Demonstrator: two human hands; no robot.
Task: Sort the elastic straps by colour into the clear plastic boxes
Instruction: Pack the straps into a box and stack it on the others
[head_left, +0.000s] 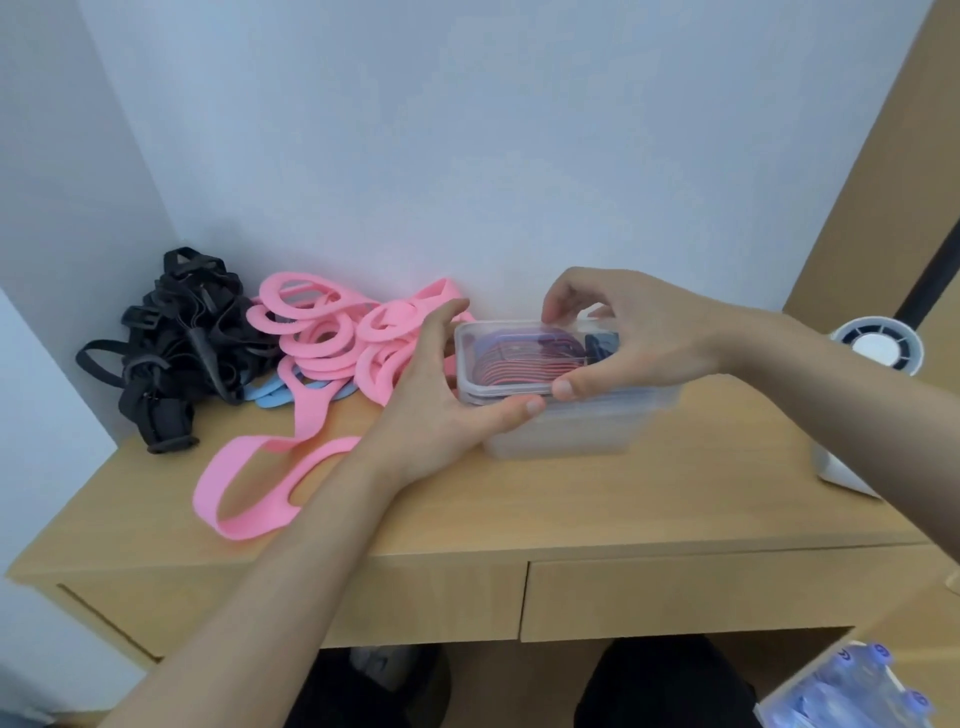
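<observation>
Both hands, left (447, 384) and right (623, 332), grip the stacked clear plastic boxes (561, 415) on the wooden worktop (571, 499); loose pink rubbery elastic straps (322, 338) lie just left; likely light, floppy, best pinched mid-loop.

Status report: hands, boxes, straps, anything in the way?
Left hand and right hand both grip stacked clear plastic boxes. Pink elastic straps, black straps unsorted on desk. Nothing obstructing.
</observation>
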